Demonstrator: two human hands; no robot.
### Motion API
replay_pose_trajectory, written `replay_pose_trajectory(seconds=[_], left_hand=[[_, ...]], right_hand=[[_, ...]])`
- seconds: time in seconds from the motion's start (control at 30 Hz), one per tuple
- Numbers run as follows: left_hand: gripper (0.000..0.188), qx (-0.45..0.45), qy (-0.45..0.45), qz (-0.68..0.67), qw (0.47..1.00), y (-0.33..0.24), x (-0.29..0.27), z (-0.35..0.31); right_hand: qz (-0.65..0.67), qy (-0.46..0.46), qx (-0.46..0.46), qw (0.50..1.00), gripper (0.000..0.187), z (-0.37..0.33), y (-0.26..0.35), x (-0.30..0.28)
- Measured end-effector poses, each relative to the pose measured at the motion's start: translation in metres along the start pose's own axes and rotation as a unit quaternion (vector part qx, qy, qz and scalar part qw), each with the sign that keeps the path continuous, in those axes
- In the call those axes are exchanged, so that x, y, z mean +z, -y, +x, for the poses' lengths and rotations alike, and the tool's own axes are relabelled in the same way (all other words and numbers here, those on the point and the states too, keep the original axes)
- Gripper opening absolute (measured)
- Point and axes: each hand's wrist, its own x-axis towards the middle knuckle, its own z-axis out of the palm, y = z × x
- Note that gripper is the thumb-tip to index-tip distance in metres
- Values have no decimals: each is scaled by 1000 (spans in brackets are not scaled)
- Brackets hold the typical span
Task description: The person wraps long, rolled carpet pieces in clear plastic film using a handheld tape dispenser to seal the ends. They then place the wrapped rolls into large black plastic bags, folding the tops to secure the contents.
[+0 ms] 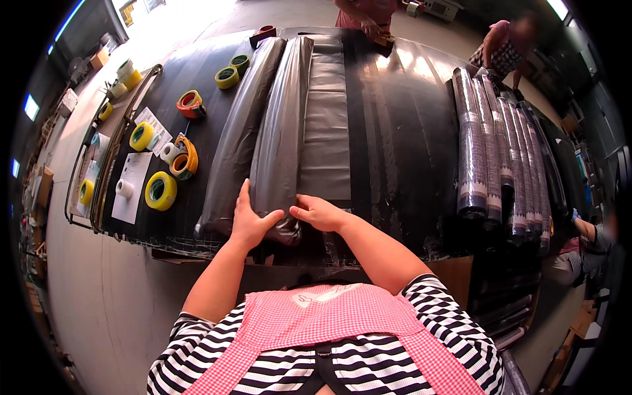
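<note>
A long roll in shiny grey plastic wrapping (285, 125) lies lengthwise on the black table, its near end close to the front edge. My left hand (251, 222) grips this end from the left, fingers along its side and thumb over the top. From the right, my right hand (318, 212) holds the same end, thumb on top and other fingers partly hidden. Just left of it lies a second grey-wrapped roll (237, 131), which my left hand also appears to touch. Flat grey plastic sheeting (326, 118) is spread on the table to the right of the rolls.
Tape rolls, including a yellow one (160, 191), and an orange tape dispenser (184, 158) lie left on the table (401, 151). Several clear-wrapped patterned rolls (471, 145) line its right side. People stand at the far edge (366, 14), far right (508, 49) and right (582, 247).
</note>
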Motion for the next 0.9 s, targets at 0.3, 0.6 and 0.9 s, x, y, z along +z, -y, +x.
replay_pose_trajectory(seconds=[0.3, 0.6, 0.9], left_hand=[[96, -55, 24, -82, 995, 36, -4, 1], [92, -48, -11, -100, 994, 37, -11, -3], [85, -31, -36, -84, 995, 39, 21, 16]], right_hand=[[11, -438, 332, 836, 61, 37, -5, -91], [-52, -347, 327, 877, 41, 54, -17, -91], [151, -507, 283, 800, 18, -137, -112, -201]])
